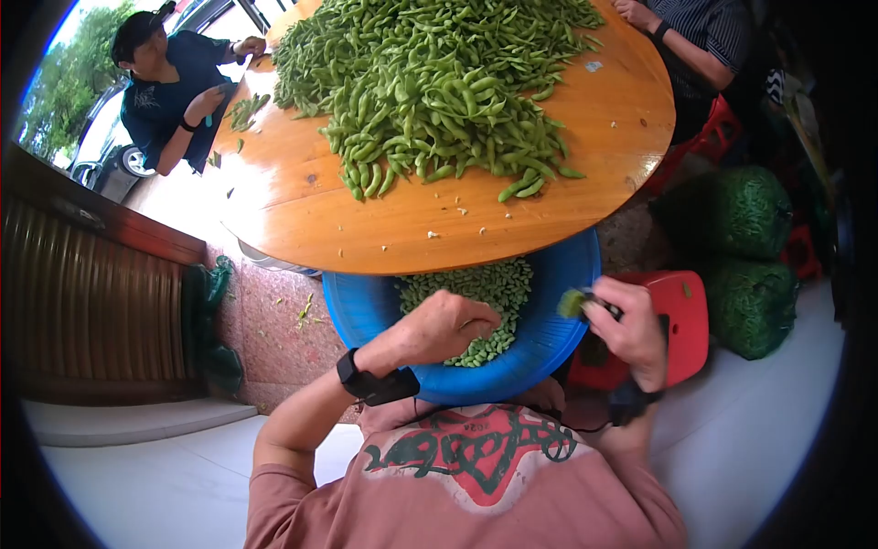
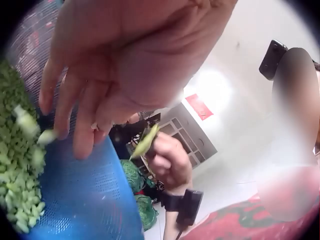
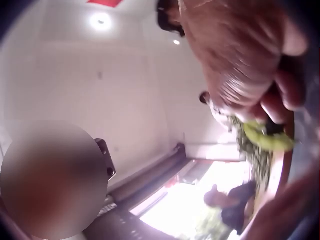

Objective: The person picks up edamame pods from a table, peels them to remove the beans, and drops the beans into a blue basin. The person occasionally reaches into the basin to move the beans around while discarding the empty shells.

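Observation:
My left hand hangs over a blue perforated basket under the table's near edge. Its fingers point loosely downward and hold nothing. Pale green pod pieces are in the air just below them, above the trimmed pods that fill the basket. At the basket's right rim my right hand pinches a single green soybean pod. The pod sticks out from my curled fingers. Something dark lies in that hand too; I cannot tell what it is.
A big heap of green pods covers the round wooden table. One person sits at the far left, another at the top right. A red stool and green mesh sacks stand to my right.

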Demonstrator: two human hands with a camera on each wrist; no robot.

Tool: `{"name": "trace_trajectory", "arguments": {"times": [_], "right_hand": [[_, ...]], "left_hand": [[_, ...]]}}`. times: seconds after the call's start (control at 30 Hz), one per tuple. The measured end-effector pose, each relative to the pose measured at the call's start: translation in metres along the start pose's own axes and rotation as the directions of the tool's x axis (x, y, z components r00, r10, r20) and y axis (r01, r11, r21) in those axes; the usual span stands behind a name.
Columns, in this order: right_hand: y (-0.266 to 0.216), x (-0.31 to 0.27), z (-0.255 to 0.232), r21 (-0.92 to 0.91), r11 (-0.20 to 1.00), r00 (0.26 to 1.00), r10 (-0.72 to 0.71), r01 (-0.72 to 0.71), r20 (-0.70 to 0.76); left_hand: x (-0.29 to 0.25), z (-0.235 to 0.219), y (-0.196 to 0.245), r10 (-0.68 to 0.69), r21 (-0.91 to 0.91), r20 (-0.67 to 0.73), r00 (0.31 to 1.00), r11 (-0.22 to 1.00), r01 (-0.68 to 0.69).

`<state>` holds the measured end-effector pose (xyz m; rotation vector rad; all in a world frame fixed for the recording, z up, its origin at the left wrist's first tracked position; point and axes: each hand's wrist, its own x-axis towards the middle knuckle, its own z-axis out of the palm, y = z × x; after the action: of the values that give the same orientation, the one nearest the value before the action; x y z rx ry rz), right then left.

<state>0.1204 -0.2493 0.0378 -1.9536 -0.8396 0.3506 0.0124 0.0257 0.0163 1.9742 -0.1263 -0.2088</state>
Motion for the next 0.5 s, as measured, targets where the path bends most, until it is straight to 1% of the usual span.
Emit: {"name": "trace_trajectory", "arguments": {"times": [0.03,0.07,0.1,0.13,0.17,0.2,0.23,0.27,0.3,0.33,0.37,0.4,0.43,0.47,0.5], "right_hand": [[-0.012,-0.009,-0.02,-0.154,0.987,0.997,0.059,-0.05,0.054],[-0.014,-0.021,-0.031,-0.278,0.933,0.97,0.243,-0.23,0.014],[0.002,-0.03,-0.036,-0.391,0.862,0.946,0.308,-0.322,-0.101],[0.011,-0.035,-0.039,-0.403,0.851,0.941,0.29,-0.337,-0.175],[0.014,-0.037,-0.041,-0.414,0.839,0.931,0.27,-0.354,-0.247],[0.013,-0.034,-0.04,-0.416,0.837,0.93,0.269,-0.354,-0.251],[0.01,-0.03,-0.037,-0.374,0.866,0.927,0.228,-0.333,-0.297],[0.006,-0.025,-0.032,-0.33,0.892,0.919,0.191,-0.309,-0.344],[0.004,-0.021,-0.026,-0.328,0.892,0.917,0.194,-0.312,-0.347],[0.002,-0.016,-0.019,-0.289,0.921,0.926,0.154,-0.26,-0.344],[-0.002,-0.011,-0.012,-0.248,0.946,0.932,0.113,-0.207,-0.345],[-0.008,-0.005,-0.006,-0.229,0.96,0.945,0.083,-0.161,-0.316],[-0.01,0.001,0.004,-0.108,0.983,0.948,0.108,-0.146,-0.298],[-0.005,0.008,0.015,0.024,0.985,0.944,0.171,-0.172,-0.283],[-0.001,0.015,0.026,0.154,0.969,0.939,0.229,-0.194,-0.258]], "left_hand": [[0.006,-0.011,0.011,0.007,0.128,0.117,0.993,0.992,-0.022],[0.016,-0.017,0.02,0.046,0.158,0.006,0.999,0.986,-0.046],[0.031,-0.022,0.03,0.081,0.284,-0.114,0.99,0.958,-0.046],[0.047,-0.027,0.037,0.132,0.405,-0.226,0.965,0.914,-0.03],[0.066,-0.029,0.034,0.139,0.405,-0.225,0.964,0.913,-0.037],[0.085,-0.03,0.025,0.261,0.522,-0.302,0.917,0.85,-0.07],[0.099,-0.031,0.018,0.385,0.632,-0.357,0.851,0.771,-0.084],[0.108,-0.032,0.014,0.388,0.632,-0.354,0.851,0.77,-0.088],[0.115,-0.033,0.011,0.342,0.682,-0.322,0.883,0.731,-0.034],[0.119,-0.032,0.008,0.292,0.729,-0.294,0.91,0.684,0.016],[0.119,-0.033,0.009,0.294,0.731,-0.287,0.912,0.682,0.01],[0.115,-0.036,0.009,0.261,0.703,-0.331,0.907,0.71,0.052],[0.111,-0.038,0.007,0.225,0.671,-0.373,0.9,0.735,0.094],[0.104,-0.038,0.005,0.338,0.713,-0.41,0.847,0.698,0.067],[0.095,-0.04,0.008,0.339,0.714,-0.406,0.849,0.698,0.063]]}}
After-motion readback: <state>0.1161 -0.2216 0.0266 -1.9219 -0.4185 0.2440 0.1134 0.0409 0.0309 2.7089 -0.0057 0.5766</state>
